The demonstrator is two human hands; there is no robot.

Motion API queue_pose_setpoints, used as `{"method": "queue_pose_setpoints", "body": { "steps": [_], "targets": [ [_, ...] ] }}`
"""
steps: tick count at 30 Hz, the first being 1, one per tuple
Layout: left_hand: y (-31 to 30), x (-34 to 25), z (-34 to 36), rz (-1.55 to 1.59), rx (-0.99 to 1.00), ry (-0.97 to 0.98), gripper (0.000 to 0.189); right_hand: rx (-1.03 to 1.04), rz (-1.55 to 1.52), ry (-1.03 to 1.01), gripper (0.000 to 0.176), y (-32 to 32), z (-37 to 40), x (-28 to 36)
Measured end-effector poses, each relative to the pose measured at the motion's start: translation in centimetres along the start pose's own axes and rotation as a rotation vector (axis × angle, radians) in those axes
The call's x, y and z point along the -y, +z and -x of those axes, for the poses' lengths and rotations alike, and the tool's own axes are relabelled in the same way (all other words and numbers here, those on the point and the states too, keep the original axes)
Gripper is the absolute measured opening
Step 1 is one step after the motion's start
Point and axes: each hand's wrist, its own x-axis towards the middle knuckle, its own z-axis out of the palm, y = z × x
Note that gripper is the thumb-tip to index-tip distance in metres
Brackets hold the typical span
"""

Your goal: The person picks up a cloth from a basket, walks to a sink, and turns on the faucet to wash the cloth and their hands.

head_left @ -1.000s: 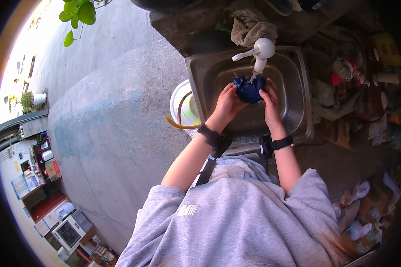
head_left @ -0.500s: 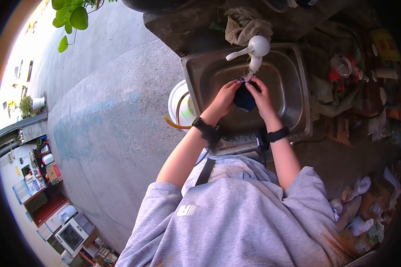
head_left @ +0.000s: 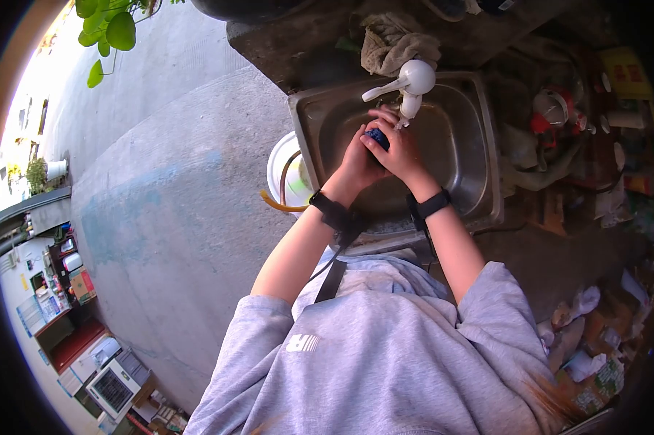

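A dark blue cloth point(head_left: 378, 138) is bunched up between my two hands, and only a small part of it shows. My left hand point(head_left: 358, 161) is closed around it from the left. From the right my right hand point(head_left: 401, 151) presses over it, its fingers reaching across toward the left hand. Both hands are above the metal sink point(head_left: 454, 170), just below the white faucet point(head_left: 412, 90). Water runs from the spout close to the right hand's fingers. The fingertips of the left hand are partly hidden.
A crumpled beige rag point(head_left: 396, 45) lies behind the faucet. Left of the sink stands a white bucket point(head_left: 282, 163) with a yellow-brown hose point(head_left: 277, 206). A red and clear container point(head_left: 553, 109) sits to the right, and loose litter point(head_left: 584, 326) lies at lower right.
The blue cloth hung spread between my fingertips under the water; now it is bunched between my hands. My right hand has moved left against the left one.
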Motion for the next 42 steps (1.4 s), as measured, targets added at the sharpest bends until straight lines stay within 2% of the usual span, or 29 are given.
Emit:
{"method": "queue_pose_setpoints", "body": {
  "steps": [2,3,6,9,12,15,18,21,24,25,28,29,33,35,38,41,42],
  "targets": [
    [-2.4,-0.1,-2.0,0.012,0.099,0.023,0.036,0.118,-0.232,0.182,0.018,1.1,0.5,-0.2],
    [-1.8,-0.2,-2.0,0.018,0.148,0.034,0.036,0.123,-0.234,0.210,0.016,0.8,0.2,0.4],
    [0.4,0.5,-1.3,0.055,0.024,0.034,0.033,0.078,-0.293,0.211,0.015,0.6,-0.4,0.2],
    [1.3,0.8,-2.1,-0.132,-0.203,0.052,0.041,0.047,-0.364,0.335,0.015,1.7,0.3,-1.1],
    [1.7,1.1,-2.5,-0.257,-0.330,0.035,0.041,0.024,-0.337,0.376,0.019,2.3,0.6,-2.1],
    [1.9,1.4,-2.8,-0.383,-0.457,0.018,0.041,0.075,-0.276,0.517,0.025,2.1,0.8,-2.3],
    [1.9,2.0,-3.1,-0.330,-0.481,0.011,0.039,0.046,-0.252,0.584,0.029,2.2,0.9,-2.4],
    [0.6,2.0,-3.1,-0.366,-0.410,-0.040,0.036,0.038,-0.402,0.603,0.028,1.7,1.2,-2.3],
    [0.9,2.2,-2.2,-0.431,-0.374,-0.032,0.036,-0.126,-0.644,0.937,0.028,2.9,2.3,-4.2],
    [0.8,2.2,-2.1,-0.480,-0.391,0.038,0.033,-0.114,-0.821,1.053,0.033,2.2,2.5,-4.3],
    [0.7,2.0,-1.5,-0.622,-0.440,0.251,0.028,-0.180,-1.163,1.040,0.037,1.1,3.2,-3.5],
    [0.5,1.6,-1.3,-0.473,-0.417,0.210,0.027,-0.114,-1.175,0.982,0.040,1.3,3.7,-3.8],
    [0.1,0.9,-0.5,-0.145,-0.375,0.120,0.027,-0.040,-0.840,0.836,0.038,-1.1,2.7,-2.5],
    [-0.4,0.6,-0.4,-0.038,-0.247,0.044,0.028,0.026,-0.786,0.756,0.037,-2.0,2.6,-2.7],
    [-0.6,0.4,-0.4,0.061,-0.138,0.000,0.030,0.091,-0.920,0.884,0.034,-3.7,1.9,-1.6],
    [-0.1,0.3,-0.3,0.064,-0.110,-0.019,0.031,-0.015,-1.043,0.687,0.033,-2.6,2.5,-2.6],
    [0.0,0.3,-0.3,0.054,-0.107,-0.027,0.031,-0.003,-1.021,0.688,0.034,-2.6,2.4,-2.7]
  ]
}}
